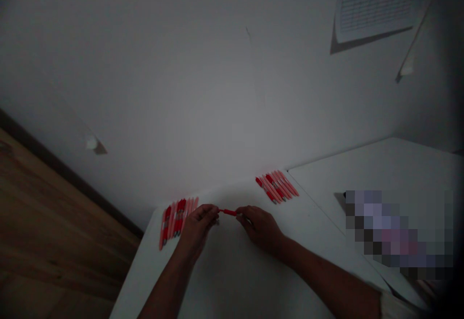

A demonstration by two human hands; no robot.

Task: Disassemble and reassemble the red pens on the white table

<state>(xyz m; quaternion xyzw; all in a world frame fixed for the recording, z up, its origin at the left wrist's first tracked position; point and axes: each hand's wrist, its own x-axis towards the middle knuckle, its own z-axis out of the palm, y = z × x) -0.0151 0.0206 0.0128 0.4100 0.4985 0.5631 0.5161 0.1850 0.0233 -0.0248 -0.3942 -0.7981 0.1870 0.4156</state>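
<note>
A slim red pen (227, 211) lies level between my hands, over the white table (232, 280). My left hand (198, 223) pinches its left end, and my right hand (259, 227) holds its right end in the fingertips. The fingers hide part of the pen's ends. Beyond my left hand lies a row of red and pink pens (177, 221), side by side, with my hand close to its right end. A second such row (276, 186) lies farther off at the table's back corner, apart from both hands.
A wooden floor (54, 222) lies beyond the table's left edge. A white wall (181, 77) rises behind, with a slatted vent (377, 5) high on the right. Another white tabletop (380, 164) adjoins on the right, partly covered by a pixelated patch (398, 234).
</note>
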